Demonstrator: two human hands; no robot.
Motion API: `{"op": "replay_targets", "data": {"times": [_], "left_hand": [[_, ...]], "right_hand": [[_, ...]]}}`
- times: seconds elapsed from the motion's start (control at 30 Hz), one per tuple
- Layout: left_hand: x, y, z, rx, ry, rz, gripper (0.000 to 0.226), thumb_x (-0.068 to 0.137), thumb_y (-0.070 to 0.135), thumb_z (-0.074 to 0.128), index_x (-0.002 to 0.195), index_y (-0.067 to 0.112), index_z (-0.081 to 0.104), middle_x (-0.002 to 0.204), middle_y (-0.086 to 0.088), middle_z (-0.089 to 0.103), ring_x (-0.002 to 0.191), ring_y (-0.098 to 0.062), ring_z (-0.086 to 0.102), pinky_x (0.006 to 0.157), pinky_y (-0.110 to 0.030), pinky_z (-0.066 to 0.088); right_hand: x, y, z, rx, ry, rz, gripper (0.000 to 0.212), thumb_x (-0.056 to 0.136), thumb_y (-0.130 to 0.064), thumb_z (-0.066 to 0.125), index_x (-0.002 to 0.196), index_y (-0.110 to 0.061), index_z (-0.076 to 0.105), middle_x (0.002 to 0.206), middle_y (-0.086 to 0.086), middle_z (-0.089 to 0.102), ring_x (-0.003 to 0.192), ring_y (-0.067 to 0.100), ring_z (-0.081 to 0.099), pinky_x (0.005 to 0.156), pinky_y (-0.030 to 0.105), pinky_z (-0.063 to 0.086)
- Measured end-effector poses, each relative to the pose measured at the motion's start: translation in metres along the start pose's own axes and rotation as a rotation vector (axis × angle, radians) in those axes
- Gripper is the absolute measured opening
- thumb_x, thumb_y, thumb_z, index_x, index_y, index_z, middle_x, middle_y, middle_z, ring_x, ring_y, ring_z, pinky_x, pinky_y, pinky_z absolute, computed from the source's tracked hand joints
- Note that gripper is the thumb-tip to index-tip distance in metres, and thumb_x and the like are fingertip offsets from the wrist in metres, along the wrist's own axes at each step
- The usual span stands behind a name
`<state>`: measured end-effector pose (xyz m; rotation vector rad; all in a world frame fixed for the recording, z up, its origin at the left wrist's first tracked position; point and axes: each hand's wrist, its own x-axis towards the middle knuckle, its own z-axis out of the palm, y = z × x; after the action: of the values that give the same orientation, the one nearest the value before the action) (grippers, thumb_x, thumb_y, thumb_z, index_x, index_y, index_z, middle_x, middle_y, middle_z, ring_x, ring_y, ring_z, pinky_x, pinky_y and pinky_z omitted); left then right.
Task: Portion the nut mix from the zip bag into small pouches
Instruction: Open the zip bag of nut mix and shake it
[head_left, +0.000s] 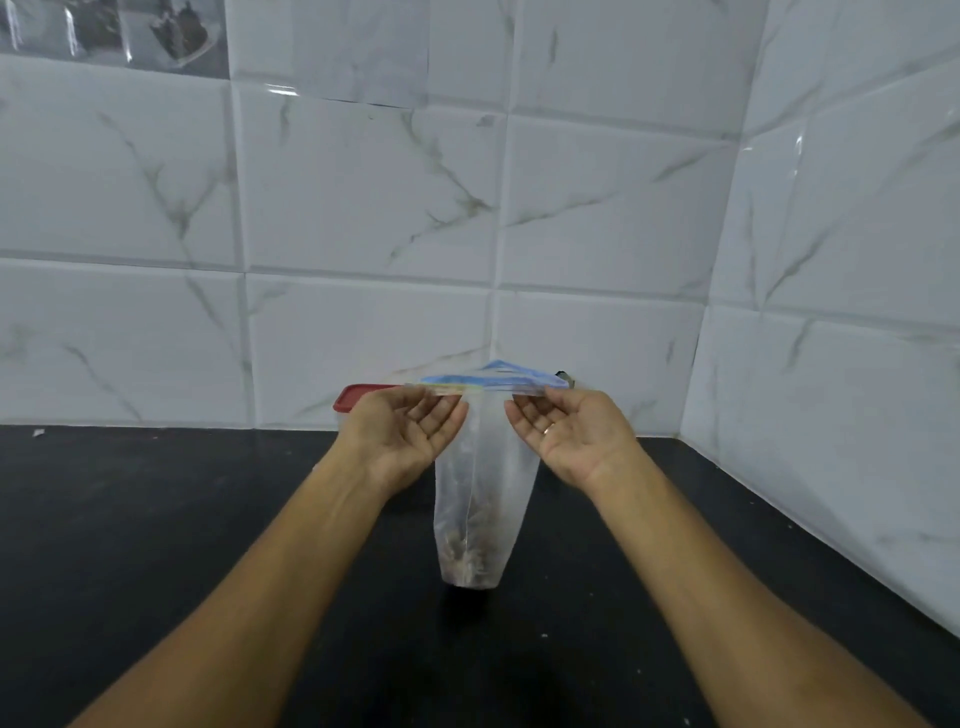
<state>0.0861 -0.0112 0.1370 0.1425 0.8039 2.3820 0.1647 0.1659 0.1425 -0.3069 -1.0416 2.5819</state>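
Observation:
A clear zip bag (485, 483) hangs upright above the black counter, with a blue zip strip along its top. A small heap of brown nut mix (467, 558) lies in its bottom. My left hand (408, 434) pinches the left end of the zip strip, palm turned up. My right hand (566, 434) pinches the right end, a ring on one finger. The bag's bottom rests on or just above the counter; I cannot tell which. No small pouches are in view.
A red lid (353, 397) of a container shows behind my left hand by the wall. A small dark object (563, 378) sits behind the bag's right end. The black counter (156, 519) meets white marble-tiled walls at the back and right.

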Motion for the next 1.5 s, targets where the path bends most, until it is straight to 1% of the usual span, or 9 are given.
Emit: {"op": "replay_targets", "data": {"times": [0.27,0.47,0.6,0.73,0.83,0.97,1.13,1.27,1.5], "left_hand": [[0.002,-0.001,0.007,0.648,0.045,0.027,0.022,0.1,0.028,0.062,0.091,0.009,0.067,0.076,-0.006,0.066,0.062,-0.017,0.066,0.055,-0.027,0.06],[0.006,-0.002,0.016,0.512,0.029,-0.028,0.003,0.095,0.005,0.064,0.095,0.002,0.065,0.086,-0.013,0.071,0.075,-0.022,0.066,0.06,-0.027,0.061],[0.015,-0.001,0.019,0.58,0.065,-0.076,0.015,0.091,0.017,0.074,0.095,0.003,0.07,0.081,-0.009,0.072,0.067,-0.017,0.065,0.066,-0.025,0.06],[0.021,-0.002,0.022,0.552,0.065,-0.064,0.018,0.093,0.005,0.068,0.109,-0.005,0.069,0.098,-0.016,0.072,0.08,-0.025,0.069,0.073,-0.036,0.061],[0.023,0.0,0.022,0.465,0.07,-0.067,0.011,0.094,-0.003,0.062,0.104,-0.006,0.066,0.094,-0.018,0.074,0.073,-0.024,0.071,0.067,-0.034,0.062],[0.024,0.002,0.026,0.496,0.09,-0.075,0.01,0.092,0.006,0.07,0.094,-0.003,0.071,0.083,-0.013,0.074,0.067,-0.021,0.07,0.063,-0.031,0.064],[0.027,0.004,0.031,0.483,0.106,-0.048,0.014,0.099,0.001,0.057,0.101,-0.006,0.069,0.084,-0.018,0.074,0.076,-0.027,0.071,0.076,-0.04,0.064],[0.027,0.005,0.037,0.559,0.104,-0.078,0.019,0.102,0.007,0.056,0.098,-0.004,0.07,0.083,-0.018,0.075,0.079,-0.028,0.071,0.077,-0.041,0.06],[0.032,0.009,0.041,0.729,0.118,0.033,0.022,0.1,0.017,0.063,0.098,-0.002,0.074,0.08,-0.015,0.075,0.068,-0.026,0.071,0.069,-0.038,0.062]], "right_hand": [[0.011,-0.002,0.001,-0.387,0.004,0.019,0.018,0.107,-0.02,0.056,0.099,-0.01,0.069,0.076,0.006,0.073,0.058,0.017,0.07,0.049,0.026,0.057],[0.014,-0.004,0.0,-0.373,0.007,0.029,0.031,0.098,0.002,0.056,0.072,-0.003,0.071,0.085,0.016,0.072,0.077,0.025,0.07,0.073,0.038,0.063],[0.011,-0.006,0.009,-0.466,-0.001,0.047,0.019,0.102,-0.012,0.063,0.088,-0.003,0.072,0.091,0.014,0.075,0.085,0.026,0.07,0.084,0.042,0.06],[0.008,-0.015,0.016,-0.469,0.019,0.033,0.019,0.101,-0.005,0.058,0.114,0.003,0.068,0.101,0.018,0.074,0.087,0.03,0.072,0.072,0.04,0.063],[0.007,-0.021,0.017,-0.551,0.066,0.039,0.013,0.1,-0.004,0.056,0.104,0.002,0.066,0.086,0.016,0.074,0.078,0.029,0.072,0.073,0.041,0.061],[0.006,-0.023,0.021,-0.594,0.075,0.078,0.017,0.103,-0.011,0.059,0.09,-0.001,0.064,0.056,0.009,0.066,0.039,0.015,0.062,0.042,0.024,0.052],[0.004,-0.019,0.028,-0.63,0.06,0.087,0.025,0.097,-0.001,0.06,0.119,0.007,0.069,0.08,0.016,0.073,0.065,0.025,0.072,0.056,0.034,0.063],[0.0,-0.02,0.032,-0.716,-0.008,0.119,0.021,0.101,-0.006,0.065,0.081,0.0,0.065,0.046,0.007,0.059,0.031,0.013,0.055,0.033,0.02,0.044],[0.016,-0.013,0.034,-0.845,-0.083,-0.118,0.027,0.093,-0.03,0.077,0.099,-0.003,0.079,0.085,0.01,0.079,0.067,0.015,0.074,0.059,0.024,0.056]]}}
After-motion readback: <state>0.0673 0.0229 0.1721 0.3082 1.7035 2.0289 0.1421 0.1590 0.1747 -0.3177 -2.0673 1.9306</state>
